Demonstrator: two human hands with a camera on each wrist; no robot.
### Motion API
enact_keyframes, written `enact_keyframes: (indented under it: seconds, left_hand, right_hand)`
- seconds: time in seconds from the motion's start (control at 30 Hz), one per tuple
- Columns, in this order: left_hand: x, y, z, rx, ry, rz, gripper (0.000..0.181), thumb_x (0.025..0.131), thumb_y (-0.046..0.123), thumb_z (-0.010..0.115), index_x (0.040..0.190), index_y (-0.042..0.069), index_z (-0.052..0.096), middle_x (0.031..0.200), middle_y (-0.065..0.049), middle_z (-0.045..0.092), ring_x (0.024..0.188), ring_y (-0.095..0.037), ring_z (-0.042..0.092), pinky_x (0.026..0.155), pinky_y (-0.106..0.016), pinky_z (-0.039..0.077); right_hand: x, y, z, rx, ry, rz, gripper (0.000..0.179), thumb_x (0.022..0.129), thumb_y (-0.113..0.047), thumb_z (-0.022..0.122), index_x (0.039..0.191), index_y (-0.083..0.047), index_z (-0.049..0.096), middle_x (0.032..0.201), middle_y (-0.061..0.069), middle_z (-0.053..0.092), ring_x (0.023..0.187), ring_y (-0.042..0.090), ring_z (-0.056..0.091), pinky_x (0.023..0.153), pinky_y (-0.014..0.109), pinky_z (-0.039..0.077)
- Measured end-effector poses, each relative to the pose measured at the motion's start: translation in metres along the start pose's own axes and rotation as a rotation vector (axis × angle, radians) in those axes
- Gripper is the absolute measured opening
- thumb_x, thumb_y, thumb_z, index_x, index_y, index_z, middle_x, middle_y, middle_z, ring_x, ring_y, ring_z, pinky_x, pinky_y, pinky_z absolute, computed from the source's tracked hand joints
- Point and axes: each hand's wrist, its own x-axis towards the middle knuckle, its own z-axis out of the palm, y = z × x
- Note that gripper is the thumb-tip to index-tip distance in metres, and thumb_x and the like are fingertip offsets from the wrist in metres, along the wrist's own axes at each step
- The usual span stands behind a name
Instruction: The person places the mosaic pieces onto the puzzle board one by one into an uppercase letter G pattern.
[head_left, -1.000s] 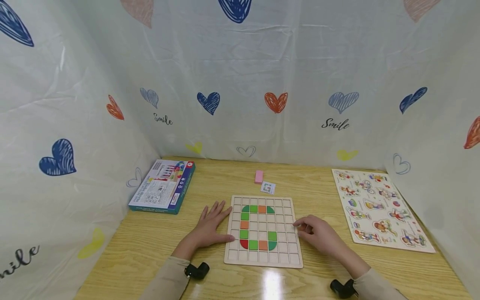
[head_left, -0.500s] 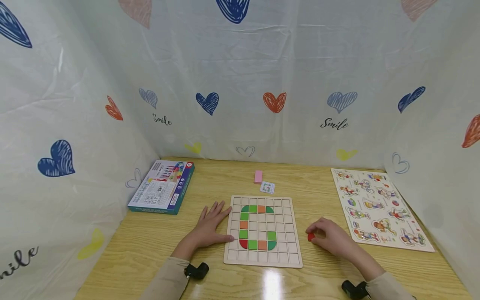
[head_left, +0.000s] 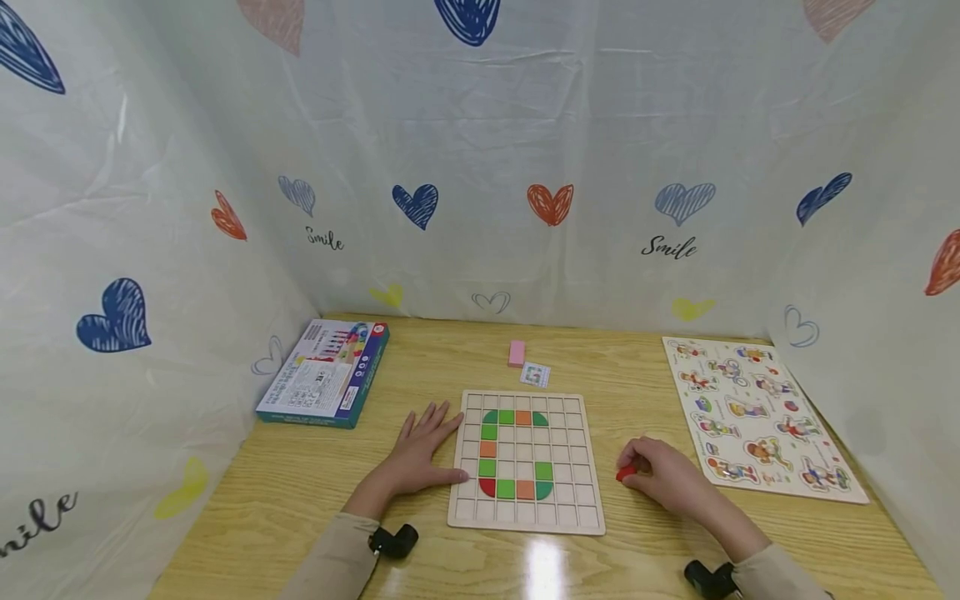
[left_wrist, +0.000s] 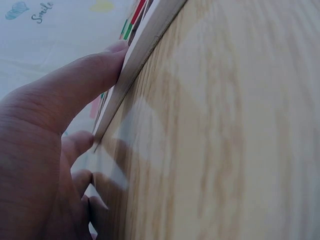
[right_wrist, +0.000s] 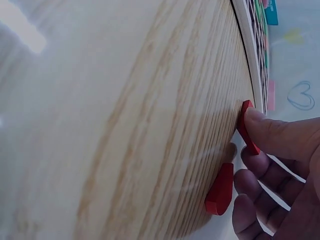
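Observation:
A pale wooden grid board (head_left: 517, 454) lies on the table, bearing green, orange and red pieces laid out as a broken ring. My left hand (head_left: 416, 458) is spread at its left side, the thumb (left_wrist: 95, 70) and a fingertip touching the edge. To the right of the board, my right hand (head_left: 660, 475) pinches a small flat red piece (right_wrist: 245, 127) between thumb and fingers, low over the table. A second red piece (right_wrist: 221, 190), with a rounded end, lies on the wood beside the curled fingers in the right wrist view.
Behind the board lie a pink block (head_left: 517, 353) and a small printed card (head_left: 536, 375). A flat game box (head_left: 322, 371) sits at the back left. On the right is a picture puzzle board (head_left: 765, 421). A printed curtain (head_left: 480, 150) encloses the table's back and sides.
My right hand has moved right, away from the board's right edge, and a red piece now shows at its fingertips. The left hand and the board have stayed in place.

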Motion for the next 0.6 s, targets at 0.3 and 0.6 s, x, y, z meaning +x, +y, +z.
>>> enact_keyframes:
  seconds: [0.3,0.6]
  left_hand:
    - [0.001,-0.001,0.000,0.006,-0.003,0.001,0.098,0.083,0.064,0.073,0.161,0.022,0.033,0.170,-0.009,0.013,0.157,-0.032,0.003,0.123,-0.056,-0.006]
    - [0.000,0.000,0.000,-0.012,0.001,0.001,0.097,0.082,0.064,0.074,0.161,0.022,0.034,0.170,-0.010,0.014,0.157,-0.032,0.002,0.123,-0.057,-0.007]
  right_hand:
    - [0.000,-0.002,-0.004,-0.007,-0.014,-0.017,0.004,0.097,-0.017,0.070,0.094,-0.017,0.067,0.079,-0.010,0.055,0.068,0.002,0.047,0.060,0.024,0.041]
    - [0.006,-0.012,-0.003,0.000,0.064,-0.047,0.018,0.100,-0.008,0.064,0.113,-0.018,0.071,0.097,-0.009,0.066,0.079,0.003,0.053,0.068,0.027,0.048]
